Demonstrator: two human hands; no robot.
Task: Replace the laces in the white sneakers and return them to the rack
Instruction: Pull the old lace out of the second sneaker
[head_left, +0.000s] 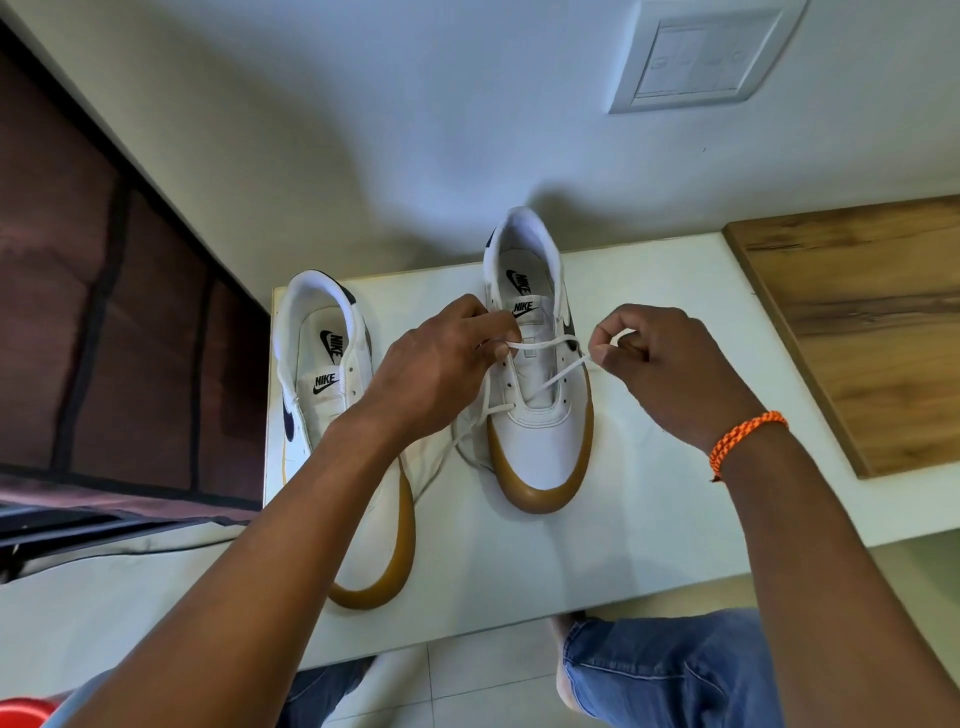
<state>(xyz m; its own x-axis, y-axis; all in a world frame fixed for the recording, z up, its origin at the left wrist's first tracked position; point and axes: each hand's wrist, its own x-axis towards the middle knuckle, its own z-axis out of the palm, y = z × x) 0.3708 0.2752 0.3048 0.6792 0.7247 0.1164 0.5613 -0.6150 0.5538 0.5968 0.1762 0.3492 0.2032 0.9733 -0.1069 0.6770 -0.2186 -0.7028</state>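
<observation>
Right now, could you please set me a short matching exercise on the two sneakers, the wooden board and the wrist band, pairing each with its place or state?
Things:
1. Right sneaker
2. Left sneaker
3. Wooden board
4. Orange band

Places or states:
A. Lying at the table's right edge
B. Partly laced, lace held by both hands
C. Worn on the right wrist
D. No lace in the eyelets that show

Pairs: 1-B, 2-D, 3-A, 4-C
</observation>
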